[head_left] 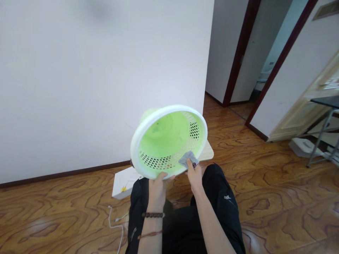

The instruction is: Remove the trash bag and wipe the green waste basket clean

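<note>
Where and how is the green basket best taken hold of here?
Likely by the white rim at its lower edge, from the person's side: the basket tilts its mouth toward them, bringing that edge nearest. The left hand grips there.

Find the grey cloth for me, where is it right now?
In the head view, the grey cloth is just right of and below centre, held in the right hand at the lower right rim of the green basket.
</note>
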A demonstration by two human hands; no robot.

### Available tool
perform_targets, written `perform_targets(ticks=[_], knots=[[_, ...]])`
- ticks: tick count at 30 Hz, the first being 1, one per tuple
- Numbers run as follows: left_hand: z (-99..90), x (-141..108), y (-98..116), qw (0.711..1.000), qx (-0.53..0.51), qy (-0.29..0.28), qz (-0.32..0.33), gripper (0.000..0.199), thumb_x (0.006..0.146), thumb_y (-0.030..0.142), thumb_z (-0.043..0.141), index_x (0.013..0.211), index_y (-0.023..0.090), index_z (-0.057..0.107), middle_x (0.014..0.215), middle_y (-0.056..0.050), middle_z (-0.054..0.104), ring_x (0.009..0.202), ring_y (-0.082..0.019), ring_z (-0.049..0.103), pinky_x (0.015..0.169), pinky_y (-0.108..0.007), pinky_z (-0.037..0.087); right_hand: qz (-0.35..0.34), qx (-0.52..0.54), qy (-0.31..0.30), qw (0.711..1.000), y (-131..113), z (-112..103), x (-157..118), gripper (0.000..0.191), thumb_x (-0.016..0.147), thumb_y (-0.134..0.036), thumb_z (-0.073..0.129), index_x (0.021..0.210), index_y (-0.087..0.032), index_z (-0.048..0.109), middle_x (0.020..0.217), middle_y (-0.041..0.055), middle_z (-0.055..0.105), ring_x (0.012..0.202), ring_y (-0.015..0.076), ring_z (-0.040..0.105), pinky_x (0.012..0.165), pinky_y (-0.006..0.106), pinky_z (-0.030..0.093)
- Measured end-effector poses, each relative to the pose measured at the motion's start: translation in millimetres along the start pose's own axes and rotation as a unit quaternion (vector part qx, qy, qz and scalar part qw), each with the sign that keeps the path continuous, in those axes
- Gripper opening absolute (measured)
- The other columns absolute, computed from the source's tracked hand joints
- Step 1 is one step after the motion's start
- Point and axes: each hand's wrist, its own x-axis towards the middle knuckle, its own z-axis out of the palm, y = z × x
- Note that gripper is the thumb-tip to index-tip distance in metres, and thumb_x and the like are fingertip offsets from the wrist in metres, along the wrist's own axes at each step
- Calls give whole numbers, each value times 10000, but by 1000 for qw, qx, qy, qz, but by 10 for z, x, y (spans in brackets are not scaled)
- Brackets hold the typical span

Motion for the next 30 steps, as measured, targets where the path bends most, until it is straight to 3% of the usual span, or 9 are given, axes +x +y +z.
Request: perform_targets(ticks=[5, 13, 21, 30], knots=[[89, 15, 69, 1000, -13, -1, 9, 365, 631, 23, 598, 976, 144, 594, 1043, -70, 631, 900, -196, 622, 644, -291, 584, -3, -40, 3, 999, -104, 22, 102, 452, 747, -472, 564, 1055, -153, 654, 958, 65, 698, 1006, 257, 600, 800, 338, 503], [-30, -144, 278, 1000, -12, 8, 18, 360, 646, 38, 592, 992, 138, 580, 1055, -83, 620, 853, -189, 623, 623, -311, 589, 10, -50, -53, 997, -330, 114, -152, 511, 757, -497, 545, 1105, -130, 620, 951, 84, 690, 847, 231, 646, 612, 277, 533], [-15, -201, 464, 999, -22, 33, 1, 368, 653, 13, 577, 1000, 136, 571, 1055, -88, 623, 840, -174, 631, 623, -279, 580, -3, -56, -88, 995, -575, 185, -229, 509, 753, -536, 539, 1030, -120, 637, 879, 94, 690, 764, 236, 648, 511, 271, 525], [-94, -235, 258, 999, -25, 16, 25, 431, 643, 29, 607, 1053, 157, 580, 1036, -86, 635, 880, -181, 626, 638, -268, 572, -12, -53, -73, 996, -424, 71, -306, 488, 685, -461, 615, 1051, -140, 636, 936, 85, 693, 846, 246, 643, 616, 307, 540]])
